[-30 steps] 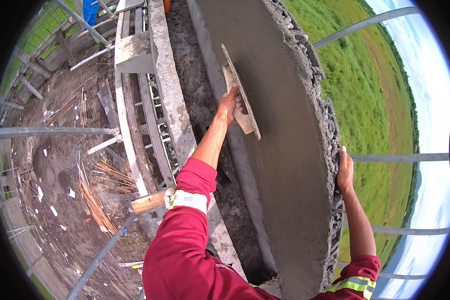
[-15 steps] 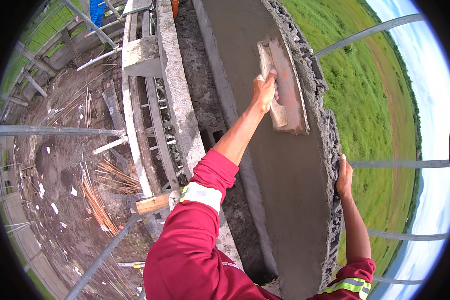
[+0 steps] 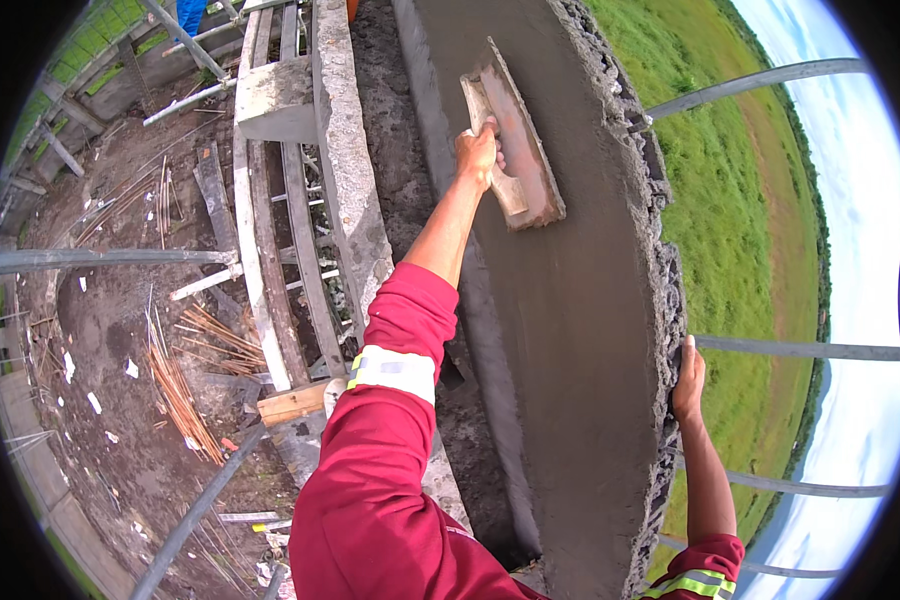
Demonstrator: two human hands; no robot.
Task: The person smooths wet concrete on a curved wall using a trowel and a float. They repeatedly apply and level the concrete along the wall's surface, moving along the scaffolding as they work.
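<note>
My left hand (image 3: 478, 155) is closed around the handle of a plastering float (image 3: 530, 160), a flat rectangular board with a pale, worn grip. The board is tilted on the smooth grey wet mortar (image 3: 580, 300), its right side raised a little. At the rough, broken right edge (image 3: 672, 290) of this slab, my right hand (image 3: 688, 385) rests against the outer side. One finger of it is stretched out; the others are mostly hidden. No tool shows in the right hand.
Left of the mortar runs a trench (image 3: 400, 130), then a rough concrete beam (image 3: 345, 150). Wooden planks (image 3: 255, 230) and metal poles (image 3: 100, 260) stand beyond. Far below lies a dirt floor with sticks (image 3: 175, 400). More poles (image 3: 790, 348) project over the grass on the right.
My left hand has drawn the float leftward across the mortar, away from the broken edge and slightly farther off. The right hand stays at the edge; the whole view has shifted slightly.
</note>
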